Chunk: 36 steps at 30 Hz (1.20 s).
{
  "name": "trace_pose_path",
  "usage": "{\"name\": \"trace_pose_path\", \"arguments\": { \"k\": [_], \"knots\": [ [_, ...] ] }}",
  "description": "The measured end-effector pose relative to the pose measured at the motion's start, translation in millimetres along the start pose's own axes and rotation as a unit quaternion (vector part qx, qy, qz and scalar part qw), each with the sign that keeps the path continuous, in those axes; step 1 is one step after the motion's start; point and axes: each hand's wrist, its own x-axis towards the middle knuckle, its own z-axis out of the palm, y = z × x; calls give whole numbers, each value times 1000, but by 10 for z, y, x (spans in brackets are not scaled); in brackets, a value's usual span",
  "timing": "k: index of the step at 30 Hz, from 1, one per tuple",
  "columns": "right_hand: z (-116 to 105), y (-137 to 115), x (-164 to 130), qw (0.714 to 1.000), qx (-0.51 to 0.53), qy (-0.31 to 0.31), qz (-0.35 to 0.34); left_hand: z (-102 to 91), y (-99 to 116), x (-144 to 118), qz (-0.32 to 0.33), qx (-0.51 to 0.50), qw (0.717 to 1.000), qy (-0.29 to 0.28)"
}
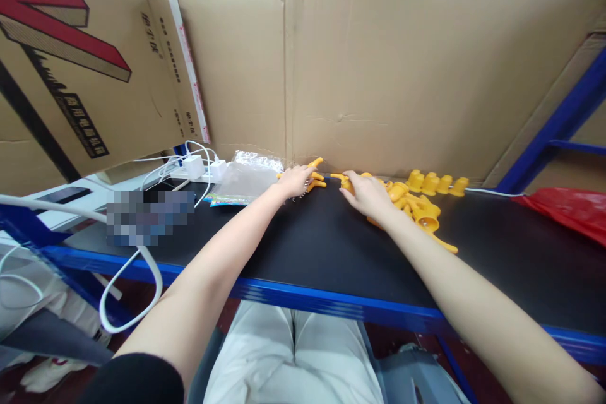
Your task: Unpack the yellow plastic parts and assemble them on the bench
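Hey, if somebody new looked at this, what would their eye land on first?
Most likely the bright yellow plastic pieces, heaped on the black tabletop by the right hand, with a row of yellow cup-shaped pieces behind them. Next, probably the big red print on the cardboard box at upper left, then the red plastic at the far right.

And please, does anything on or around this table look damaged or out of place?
Two things, slightly. A white cable loops loosely past the blue front edge beside the left forearm, where it might snag. The cardboard panel behind has a ragged, apparently torn top edge. Nothing looks spilled.
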Motion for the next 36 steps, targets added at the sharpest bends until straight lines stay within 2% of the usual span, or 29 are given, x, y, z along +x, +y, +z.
{"name": "trace_pose_path", "arguments": {
  "k": [8, 12, 15, 20, 26, 29, 32, 36],
  "knots": [
    [-45, -37, 3, 1000, -3, -10, 6, 255, 50, 131, -36, 29, 997, -65],
    [-51, -45, 1, 1000, -5, -14, 7, 314, 46, 154, -43, 30, 995, -90],
    [-49, -49, -1, 1000, -3, -14, 4, 319, 52, 174, -48, 20, 995, -83],
    [-40, -48, -3, 1000, 14, -7, -2, 316, 70, 212, -63, -6, 997, -36],
    [-18, -9, 28, 994, 91, -3, 65, 76, 151, 207, -106, -54, 993, -19],
    [-46, 79, 88, 977, 170, 37, 124, -75, 184, 181, -113, -107, 988, -1],
    [-126, 277, 168, 942, 245, 107, 203, -148, 180, 133, -112, -145, 982, 36],
    [-179, 820, 189, 880, 303, 184, 316, -109, 140, 26, -134, -187, 969, 87]
  ]
}}
